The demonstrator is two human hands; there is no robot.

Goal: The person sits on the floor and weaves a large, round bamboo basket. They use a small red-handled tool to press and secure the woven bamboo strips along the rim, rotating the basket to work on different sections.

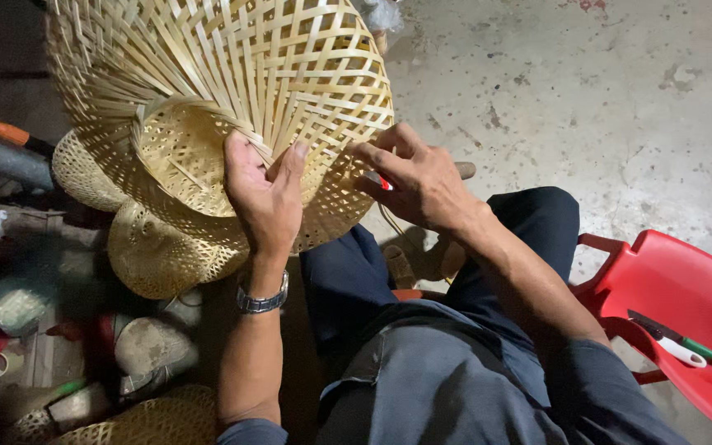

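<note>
left hand (264,194) clamps woven bamboo hat (232,99) brim | right hand (422,183) pinches small red tool (384,183), touching brim's right edge

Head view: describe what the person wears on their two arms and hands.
Both hands are bare, no gloves or rings visible. The left hand has a silver metal-link wristwatch at the wrist. Both forearms are bare, with blue-grey sleeves pushed up near the elbows. The right hand and its wrist carry nothing.
</note>
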